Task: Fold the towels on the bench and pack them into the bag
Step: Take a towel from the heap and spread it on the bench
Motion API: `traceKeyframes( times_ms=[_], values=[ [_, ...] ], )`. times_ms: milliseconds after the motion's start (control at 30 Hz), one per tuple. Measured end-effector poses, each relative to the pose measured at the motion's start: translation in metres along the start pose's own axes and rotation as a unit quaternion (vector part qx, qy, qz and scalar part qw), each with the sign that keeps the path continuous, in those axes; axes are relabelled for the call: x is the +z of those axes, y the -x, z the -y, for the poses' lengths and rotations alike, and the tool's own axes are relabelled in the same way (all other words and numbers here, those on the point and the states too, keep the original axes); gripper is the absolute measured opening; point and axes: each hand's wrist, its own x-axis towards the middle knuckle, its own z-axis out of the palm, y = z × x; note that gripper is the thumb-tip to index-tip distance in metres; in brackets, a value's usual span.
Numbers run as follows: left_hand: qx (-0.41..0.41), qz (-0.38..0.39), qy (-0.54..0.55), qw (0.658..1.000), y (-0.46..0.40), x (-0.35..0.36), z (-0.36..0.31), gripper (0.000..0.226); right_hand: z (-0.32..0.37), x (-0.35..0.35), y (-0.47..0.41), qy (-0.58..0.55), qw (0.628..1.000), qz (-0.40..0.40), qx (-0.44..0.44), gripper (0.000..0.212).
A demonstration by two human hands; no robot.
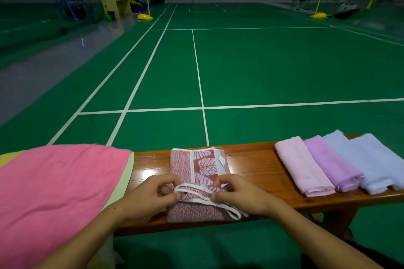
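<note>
Left hand [150, 194]: fingers curled, pinching the white-trimmed near edge of the red patterned towel [197, 183] at its left side. Right hand [240, 194]: fingers curled likewise, pinching the same edge at its right side. Both of my hands are lifting that edge slightly off the folded layers beneath.

Head view, findings: the red patterned towel lies partly folded at the middle of the wooden worktop [251, 164], a small white label showing near its far right corner. Right of it, apart from it, four folded towels lie side by side, each touching its neighbour: a pale pink towel [301, 166], a lilac towel [330, 164], and two light blue towels [371, 159]. Left of my hands, a bright pink cloth [54, 192] is spread over a pale yellow-green cloth [122, 181], covering that end of the worktop. Green court floor [262, 67] with white lines lies beyond.
</note>
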Motion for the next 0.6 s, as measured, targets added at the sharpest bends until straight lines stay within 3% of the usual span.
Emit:
traceKeyframes(
  times_ms=[167,267,367,467,567,600],
  values=[
    [-0.015,-0.006,0.092,0.996,-0.006,0.001,0.006,0.039,0.000,0.000,-0.009,-0.168,0.984,-0.012,0.062,0.014],
    [-0.018,-0.017,0.088,0.996,-0.012,0.004,0.011,0.061,0.000,0.000,-0.012,-0.196,0.976,-0.014,0.099,0.021],
    [0.004,-0.051,0.130,0.990,-0.018,0.005,0.007,0.036,0.005,-0.004,-0.010,-0.248,0.962,0.012,0.117,0.038],
    [-0.019,-0.114,0.161,0.980,-0.023,0.004,0.007,0.025,0.006,-0.015,-0.006,-0.362,0.924,0.064,0.107,0.049],
    [-0.066,-0.186,0.182,0.963,-0.028,0.002,0.013,0.019,0.002,-0.028,-0.005,-0.365,0.927,0.086,0.028,0.049],
    [-0.071,-0.197,0.192,0.959,-0.029,0.002,0.013,0.029,0.001,-0.028,-0.006,-0.338,0.939,0.063,0.021,0.050]
  ],
)
